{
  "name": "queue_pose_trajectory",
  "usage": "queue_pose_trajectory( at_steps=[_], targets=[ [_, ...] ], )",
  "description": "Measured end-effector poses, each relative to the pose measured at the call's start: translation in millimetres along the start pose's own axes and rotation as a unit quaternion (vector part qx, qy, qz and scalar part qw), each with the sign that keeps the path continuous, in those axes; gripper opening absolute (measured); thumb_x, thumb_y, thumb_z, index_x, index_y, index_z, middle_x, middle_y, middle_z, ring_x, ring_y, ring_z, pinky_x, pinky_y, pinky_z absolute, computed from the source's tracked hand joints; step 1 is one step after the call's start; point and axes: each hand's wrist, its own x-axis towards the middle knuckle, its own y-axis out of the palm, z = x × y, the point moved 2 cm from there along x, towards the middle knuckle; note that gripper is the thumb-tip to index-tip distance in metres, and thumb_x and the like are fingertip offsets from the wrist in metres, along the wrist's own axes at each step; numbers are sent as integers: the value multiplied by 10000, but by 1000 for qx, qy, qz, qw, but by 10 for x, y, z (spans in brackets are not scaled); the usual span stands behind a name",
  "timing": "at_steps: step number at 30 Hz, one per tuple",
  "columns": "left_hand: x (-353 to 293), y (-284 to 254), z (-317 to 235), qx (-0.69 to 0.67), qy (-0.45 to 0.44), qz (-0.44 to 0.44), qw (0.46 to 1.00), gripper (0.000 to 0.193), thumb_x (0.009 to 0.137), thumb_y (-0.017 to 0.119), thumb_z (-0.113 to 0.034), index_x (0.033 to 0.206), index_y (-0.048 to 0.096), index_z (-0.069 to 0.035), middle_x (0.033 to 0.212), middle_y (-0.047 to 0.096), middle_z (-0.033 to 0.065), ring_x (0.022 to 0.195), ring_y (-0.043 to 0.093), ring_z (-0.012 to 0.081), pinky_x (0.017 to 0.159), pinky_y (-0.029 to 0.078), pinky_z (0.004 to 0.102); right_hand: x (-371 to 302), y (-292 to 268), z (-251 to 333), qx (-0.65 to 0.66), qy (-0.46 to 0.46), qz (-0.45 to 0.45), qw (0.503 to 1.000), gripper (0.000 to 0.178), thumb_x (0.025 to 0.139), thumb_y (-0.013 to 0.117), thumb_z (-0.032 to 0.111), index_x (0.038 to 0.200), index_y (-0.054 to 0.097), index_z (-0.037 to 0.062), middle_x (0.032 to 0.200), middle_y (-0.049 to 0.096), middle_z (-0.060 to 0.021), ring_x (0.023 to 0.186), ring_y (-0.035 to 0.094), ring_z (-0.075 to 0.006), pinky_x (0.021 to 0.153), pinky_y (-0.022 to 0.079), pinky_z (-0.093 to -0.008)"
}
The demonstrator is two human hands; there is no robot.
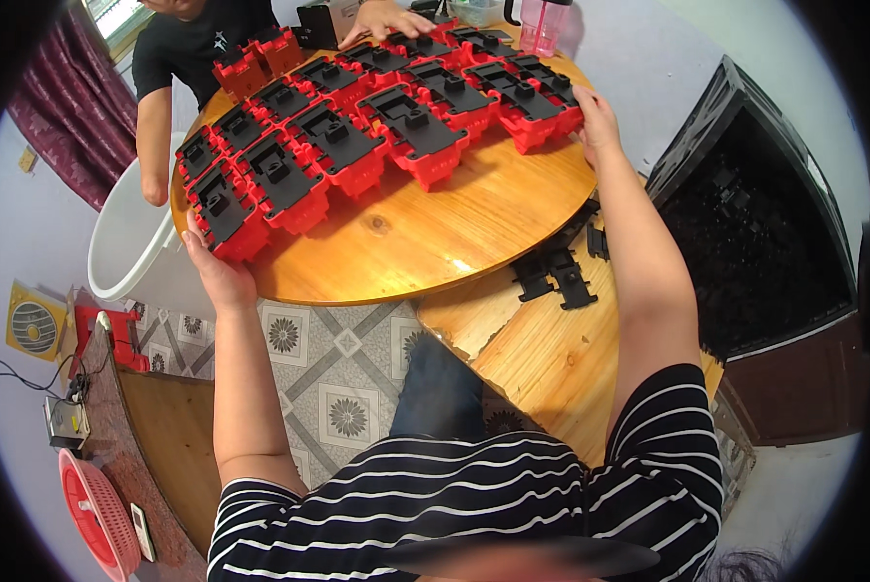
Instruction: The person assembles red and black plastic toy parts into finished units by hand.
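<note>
Red plastic boxes with black tops [414,122] stand packed in two long rows across a round wooden table [377,228]. My left hand [220,274] is against the near left end of the rows, by a red box [224,211], its thumb up along the side and its other fingers partly hidden. At the opposite end, my right hand [598,121] is wrapped against the last box on the right [540,116], fingertips at its side. Between them, my hands hold the rows from both ends.
Across the table sits a co-worker [197,48], one hand [386,17] near the far boxes. Loose red boxes [257,64] stand at far left. Black plastic parts [556,276] lie on a lower wooden bench [542,359]. A large black crate [755,213] is at right, a white tub [115,252] at left.
</note>
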Motion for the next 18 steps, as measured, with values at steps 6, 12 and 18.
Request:
queue_pose_trajectory(
  at_steps=[6,12,18],
  targets=[
    [-32,-77,-113,46,16,23,999,659,1031,364,-499,1502,283,-46,1418,465,97,1307,449,235,1109,360,407,-79,210,-38,10,6,-14,1000,351,910,673,362,1126,645,86,960,669,-20,835,622,-116,702,510,-287],
    [65,-240,76,167,132,-17,977,630,1067,294,-422,1527,190,-5,1531,337,138,1409,335,263,1180,256,406,-156,-146,97,7,-71,-98,993,452,969,564,434,1261,558,89,1176,648,-46,1047,611,-140,861,476,-320],
    [-1599,464,83,213,498,178,821,657,1005,371,-469,1554,218,-142,1646,-10,126,1517,45,278,1171,136,544,-2418,-617,526,-239,-187,-47,952,351,985,567,202,1289,543,28,1278,603,-106,1208,544,-203,1018,416,-329]
  ],
)
